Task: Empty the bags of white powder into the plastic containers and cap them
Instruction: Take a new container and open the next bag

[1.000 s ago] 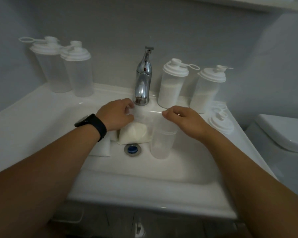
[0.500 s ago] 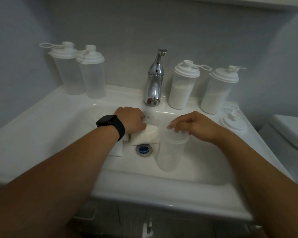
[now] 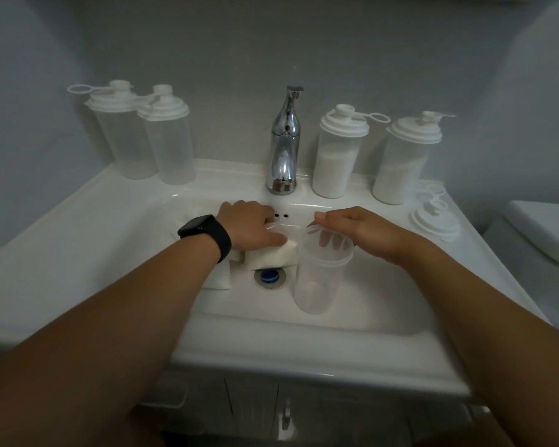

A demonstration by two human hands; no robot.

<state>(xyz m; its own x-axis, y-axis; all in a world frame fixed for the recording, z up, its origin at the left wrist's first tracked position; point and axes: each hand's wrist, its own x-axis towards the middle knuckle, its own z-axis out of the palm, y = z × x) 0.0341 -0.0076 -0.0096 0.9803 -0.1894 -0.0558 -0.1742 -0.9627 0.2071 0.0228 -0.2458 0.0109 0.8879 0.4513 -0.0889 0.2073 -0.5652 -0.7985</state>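
A clear uncapped container (image 3: 315, 285) stands empty in the sink basin (image 3: 368, 304). My right hand (image 3: 365, 232) holds it at the rim, fingers showing through the far wall. To its left lies a bag of white powder (image 3: 271, 256), and my left hand (image 3: 250, 225) grips the bag from above at its clear top. A second bag (image 3: 220, 280) lies partly hidden under my left wrist. At the back right stand two capped containers (image 3: 336, 162) (image 3: 400, 171) partly filled with powder. Two empty capped containers (image 3: 123, 140) (image 3: 171, 146) stand at the back left.
A chrome faucet (image 3: 284, 140) rises at the back centre, and a blue drain plug (image 3: 269, 275) sits in front of the bag. Loose white lids (image 3: 434, 221) lie on the right rim. A toilet lid (image 3: 546, 233) sits right of the sink.
My left hand has settled lower onto the bag. My right hand has closed in on the uncapped container's rim. The view has shifted, with the sink now more centred.
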